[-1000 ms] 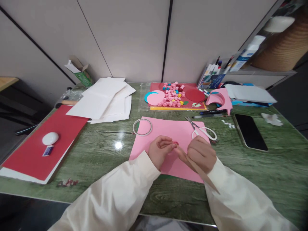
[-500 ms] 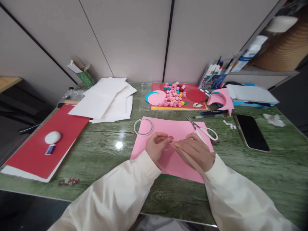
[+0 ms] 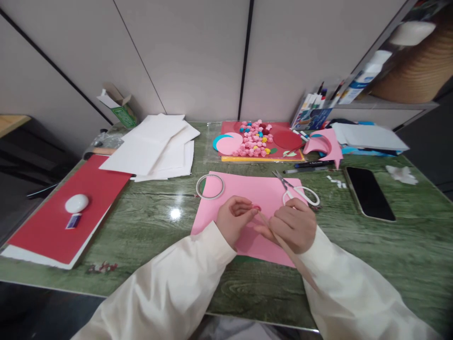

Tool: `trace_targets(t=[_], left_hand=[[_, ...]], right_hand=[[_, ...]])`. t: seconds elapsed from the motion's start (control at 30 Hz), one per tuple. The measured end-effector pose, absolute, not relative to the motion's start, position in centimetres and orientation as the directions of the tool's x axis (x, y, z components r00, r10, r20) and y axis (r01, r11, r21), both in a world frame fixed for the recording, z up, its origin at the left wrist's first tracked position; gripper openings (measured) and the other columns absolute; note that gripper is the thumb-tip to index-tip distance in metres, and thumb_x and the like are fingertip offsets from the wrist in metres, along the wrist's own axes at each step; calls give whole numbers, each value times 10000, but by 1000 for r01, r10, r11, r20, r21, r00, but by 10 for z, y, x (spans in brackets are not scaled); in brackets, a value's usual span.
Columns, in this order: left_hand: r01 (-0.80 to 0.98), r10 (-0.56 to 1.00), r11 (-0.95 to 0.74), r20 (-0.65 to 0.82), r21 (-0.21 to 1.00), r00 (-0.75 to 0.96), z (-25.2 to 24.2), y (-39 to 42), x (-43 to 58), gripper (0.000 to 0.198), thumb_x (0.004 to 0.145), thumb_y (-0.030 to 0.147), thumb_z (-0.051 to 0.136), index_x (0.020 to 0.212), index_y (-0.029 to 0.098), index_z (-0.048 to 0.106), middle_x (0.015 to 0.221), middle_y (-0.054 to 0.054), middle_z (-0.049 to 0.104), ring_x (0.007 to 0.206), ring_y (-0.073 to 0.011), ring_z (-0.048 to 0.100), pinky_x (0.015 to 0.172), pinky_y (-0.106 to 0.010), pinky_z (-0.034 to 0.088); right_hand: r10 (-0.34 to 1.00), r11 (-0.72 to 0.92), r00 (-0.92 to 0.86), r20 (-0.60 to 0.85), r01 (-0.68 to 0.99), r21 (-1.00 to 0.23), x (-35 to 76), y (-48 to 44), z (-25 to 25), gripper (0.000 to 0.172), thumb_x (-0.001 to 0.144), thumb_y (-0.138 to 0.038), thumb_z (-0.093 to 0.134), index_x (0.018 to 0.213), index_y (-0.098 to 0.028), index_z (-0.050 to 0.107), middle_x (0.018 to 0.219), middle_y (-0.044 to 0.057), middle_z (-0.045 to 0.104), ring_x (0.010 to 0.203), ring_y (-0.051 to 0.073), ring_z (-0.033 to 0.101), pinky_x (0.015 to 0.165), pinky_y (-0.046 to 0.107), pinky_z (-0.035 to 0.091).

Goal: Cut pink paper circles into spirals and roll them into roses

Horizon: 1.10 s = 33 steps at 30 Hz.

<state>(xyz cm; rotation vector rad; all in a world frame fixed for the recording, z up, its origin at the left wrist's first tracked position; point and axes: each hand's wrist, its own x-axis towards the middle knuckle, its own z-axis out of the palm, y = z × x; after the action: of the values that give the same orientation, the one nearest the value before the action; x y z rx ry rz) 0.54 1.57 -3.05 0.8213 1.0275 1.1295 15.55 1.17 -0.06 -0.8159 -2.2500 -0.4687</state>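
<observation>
My left hand (image 3: 233, 218) is closed in a pinch on a small pink-red curl (image 3: 256, 207), which pokes out at the fingertips; its exact kind is too small to make out. From there a long, narrow pale pinkish strip (image 3: 283, 242) slants down to the right, passing under my right hand (image 3: 294, 224) toward the sleeve. My right hand is closed around this strip, index finger and thumb towards the left hand. Both hands are above a pink paper sheet (image 3: 233, 186). White-handled scissors (image 3: 307, 194) lie beyond my right hand, and a tape roll (image 3: 198, 186) rests on the sheet's left corner.
Red sheets (image 3: 53, 229) and white papers (image 3: 141, 151) lie left. At the back, a red folder (image 3: 279, 127) bears small pink paper pieces (image 3: 253, 141). Cut pink paper (image 3: 331, 146), pens (image 3: 311, 165) and a phone (image 3: 370, 193) are on the right.
My right hand has drawn slightly back from the left fingertips and curled more, so more of the strip shows. The small pink-red curl is a little further right.
</observation>
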Motion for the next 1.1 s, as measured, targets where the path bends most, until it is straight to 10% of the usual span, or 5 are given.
trace_targets(t=[1.1], left_hand=[[-286,991,-20,-18,958,-131,-25,6,7,180,654,173,642,769,159,504,775,-45,642,785,-142,613,744,-290,469]], right_hand=[[581,645,-390,714,756,-112,141,2,-4,336,727,-388,593,505,-182,448,386,-42,441,407,86,382,531,273,299]])
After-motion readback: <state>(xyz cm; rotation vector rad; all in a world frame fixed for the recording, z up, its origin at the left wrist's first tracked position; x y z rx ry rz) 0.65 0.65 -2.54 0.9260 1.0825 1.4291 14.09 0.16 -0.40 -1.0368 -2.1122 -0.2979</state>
